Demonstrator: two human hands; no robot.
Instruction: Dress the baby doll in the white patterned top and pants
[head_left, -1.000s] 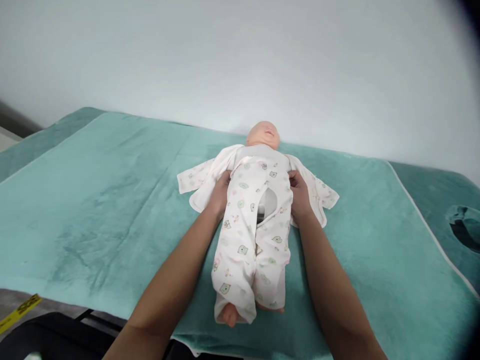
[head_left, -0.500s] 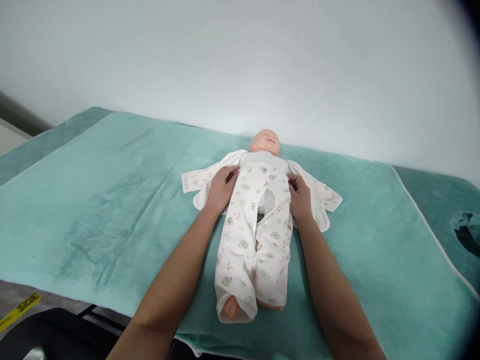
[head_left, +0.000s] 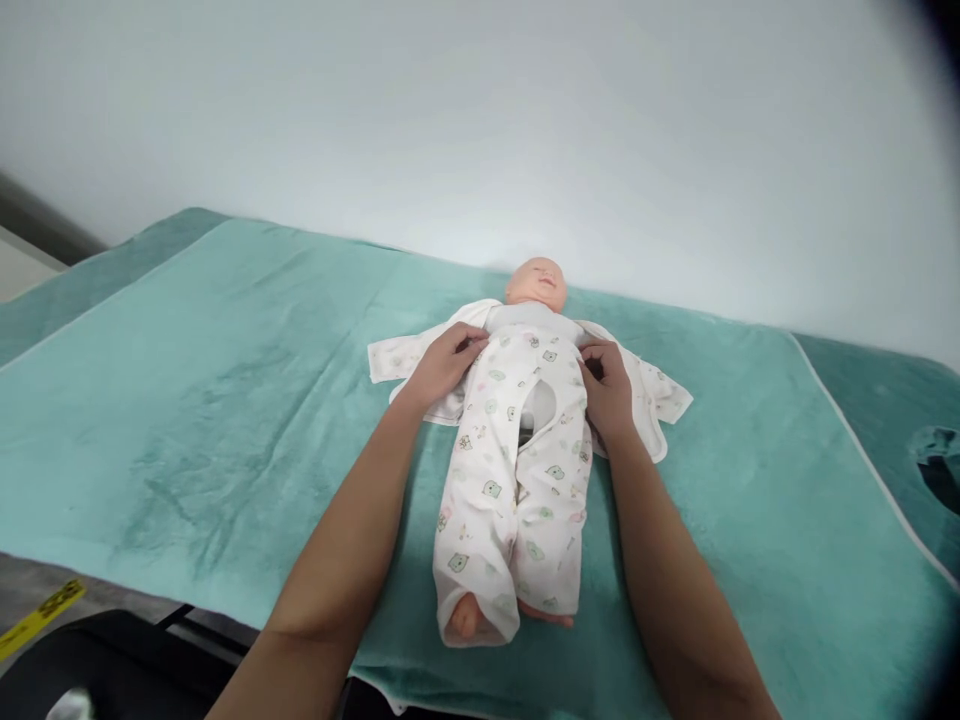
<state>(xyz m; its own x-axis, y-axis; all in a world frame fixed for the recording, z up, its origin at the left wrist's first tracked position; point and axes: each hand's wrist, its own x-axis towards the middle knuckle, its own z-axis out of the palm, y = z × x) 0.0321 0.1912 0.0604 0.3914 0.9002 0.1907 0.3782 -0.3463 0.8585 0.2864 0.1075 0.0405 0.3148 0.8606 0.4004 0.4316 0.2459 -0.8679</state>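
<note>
A baby doll [head_left: 535,281] lies on its back on a teal towel [head_left: 225,400], head toward the wall. It wears white printed trousers [head_left: 517,480] with an open crotch, and an open white top [head_left: 645,395] is spread under it. My left hand [head_left: 444,366] pinches the trousers' waistband at the doll's left side. At the other side of the waist, my right hand [head_left: 606,390] grips the same waistband. Both feet [head_left: 465,615] stick out of the trouser legs.
The towel covers a padded teal table [head_left: 870,370] that stands against a white wall. A face hole [head_left: 941,470] is at the table's right end. A yellow strip [head_left: 41,610] lies on the floor at lower left.
Both hands slid up the doll's sides toward the chest, drawing the waistband of the trousers higher. The view shifted slightly.
</note>
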